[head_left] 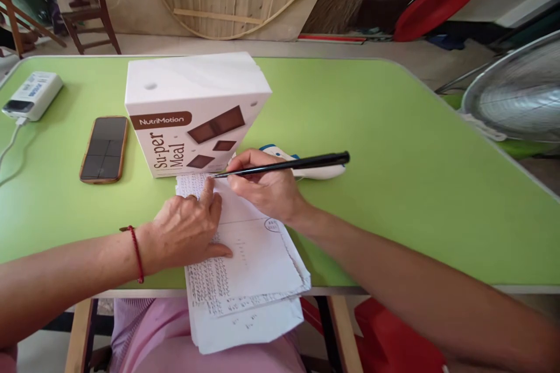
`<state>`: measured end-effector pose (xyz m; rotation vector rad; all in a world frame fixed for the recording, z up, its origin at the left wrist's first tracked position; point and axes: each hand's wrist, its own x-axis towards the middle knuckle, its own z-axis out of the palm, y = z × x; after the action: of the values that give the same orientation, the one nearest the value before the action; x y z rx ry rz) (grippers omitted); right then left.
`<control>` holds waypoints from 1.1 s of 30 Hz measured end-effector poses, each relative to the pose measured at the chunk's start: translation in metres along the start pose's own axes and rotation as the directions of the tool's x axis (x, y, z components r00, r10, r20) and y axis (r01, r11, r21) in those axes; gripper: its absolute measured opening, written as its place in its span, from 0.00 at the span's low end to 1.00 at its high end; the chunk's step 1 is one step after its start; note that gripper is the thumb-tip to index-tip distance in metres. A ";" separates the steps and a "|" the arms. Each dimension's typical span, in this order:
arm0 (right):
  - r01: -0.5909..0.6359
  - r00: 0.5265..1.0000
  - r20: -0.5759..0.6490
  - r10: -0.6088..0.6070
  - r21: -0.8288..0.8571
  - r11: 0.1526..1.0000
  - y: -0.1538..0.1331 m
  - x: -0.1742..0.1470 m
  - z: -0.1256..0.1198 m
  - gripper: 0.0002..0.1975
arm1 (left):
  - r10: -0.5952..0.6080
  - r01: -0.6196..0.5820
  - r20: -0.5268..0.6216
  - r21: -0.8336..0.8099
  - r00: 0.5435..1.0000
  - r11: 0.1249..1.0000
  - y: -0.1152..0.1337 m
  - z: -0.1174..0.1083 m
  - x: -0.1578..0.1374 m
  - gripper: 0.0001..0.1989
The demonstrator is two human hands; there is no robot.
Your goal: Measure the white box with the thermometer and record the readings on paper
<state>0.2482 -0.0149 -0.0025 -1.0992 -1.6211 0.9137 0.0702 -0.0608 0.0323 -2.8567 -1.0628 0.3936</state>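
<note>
A black pen (301,162) is pinched in my right hand (266,183), its tip at the upper part of a stack of papers (258,250). Handwriting covers the left side of the top sheet, and a small round stamp mark shows at its right. My left hand (186,227) lies on the papers with fingers stretched, the index fingertip close to the pen tip. The stack overhangs the table's near edge. Directly behind it stands a white box (196,122) printed "NutriMotion Su-per Meal". A white and blue device (321,171) lies partly hidden behind my right hand.
On the green table (394,186), a phone (104,149) lies left of the box. A white power bank (34,95) with a cable sits at the far left. A fan (520,90) stands beyond the right edge, and a red stool (394,338) is below.
</note>
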 end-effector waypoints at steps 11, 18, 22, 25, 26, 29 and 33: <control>0.195 0.967 -0.110 -0.230 -0.260 0.946 0.023 -0.016 0.008 0.06 | 0.032 -0.029 -0.217 0.017 0.976 0.999 0.000 0.019 -0.005 0.46; 0.186 0.974 -0.079 -0.212 -0.257 0.948 0.022 -0.018 0.008 0.07 | 0.027 -0.026 -0.245 0.009 0.969 1.000 0.003 0.019 -0.008 0.48; 0.125 0.986 -0.074 -0.150 -0.275 0.953 0.020 -0.017 0.008 0.06 | 0.023 -0.022 -0.249 0.006 0.968 1.000 0.003 0.017 -0.007 0.48; 0.116 0.988 -0.068 -0.140 -0.279 0.953 0.019 -0.016 0.008 0.05 | 0.020 -0.019 -0.249 0.007 0.968 1.000 0.003 0.016 -0.007 0.48; 0.117 0.987 -0.069 -0.142 -0.280 0.953 0.019 -0.016 0.008 0.05 | 0.016 -0.016 -0.248 0.006 0.969 1.000 0.003 0.016 -0.007 0.47; 0.119 0.987 -0.070 -0.145 -0.290 0.950 0.019 -0.017 0.008 0.07 | 0.009 -0.010 -0.249 -0.002 0.969 1.000 0.004 0.016 -0.007 0.47; 0.148 0.983 -0.060 -0.173 -0.302 0.942 0.019 -0.017 0.007 0.07 | 0.010 -0.011 -0.255 -0.005 0.967 1.000 0.005 0.017 -0.007 0.48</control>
<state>0.2485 -0.0249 -0.0270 -1.1701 -1.7854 0.5188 0.0639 -0.0690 0.0166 -2.8192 -1.0013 0.0202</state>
